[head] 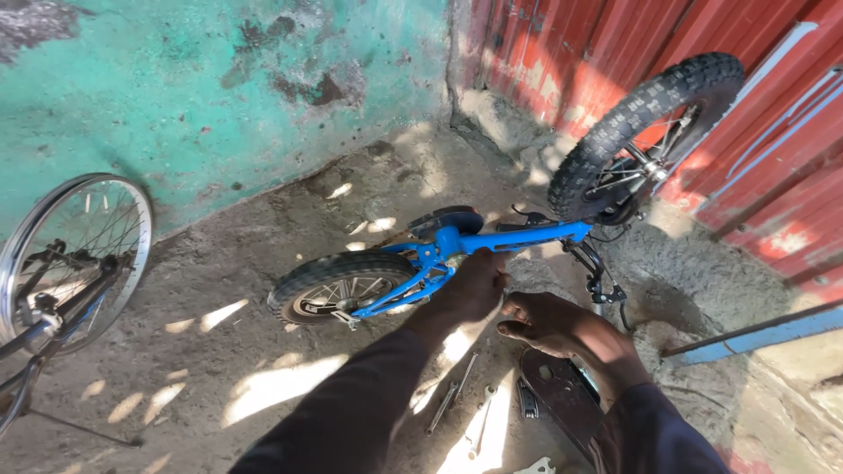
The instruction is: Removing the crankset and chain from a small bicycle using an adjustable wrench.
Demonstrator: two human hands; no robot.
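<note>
On the rough concrete floor [219, 351] in front of you, a small blue bicycle [457, 250] lies upside down, resting on its saddle [446, 219] and handlebars, between a peeling green wall [176, 88] and a red corrugated metal door [720, 132]. Your left hand [470, 285] is clenched around the blue frame near the middle, just behind the saddle. Your right hand [553, 323] hovers just beside it with fingers half curled; you cannot tell whether its grip holds anything small.

Judge the bicycle as light for its kind but rigid: the metal frame will not flex, so the frame tube is the sound place to hold. The knobby front wheel [645, 132] and the rear wheel [338, 285] would likely spin if you gripped them, and the brake cable and lever [601, 281] look fragile.

The floor is uneven, dusty and sun-dappled, so the bicycle may rock. Wrenches [452, 395] lie on the floor near your arms, beside a dark flat piece [562, 395]. Well apart at the left stands another bicycle's shiny spoked wheel [75, 254].
</note>
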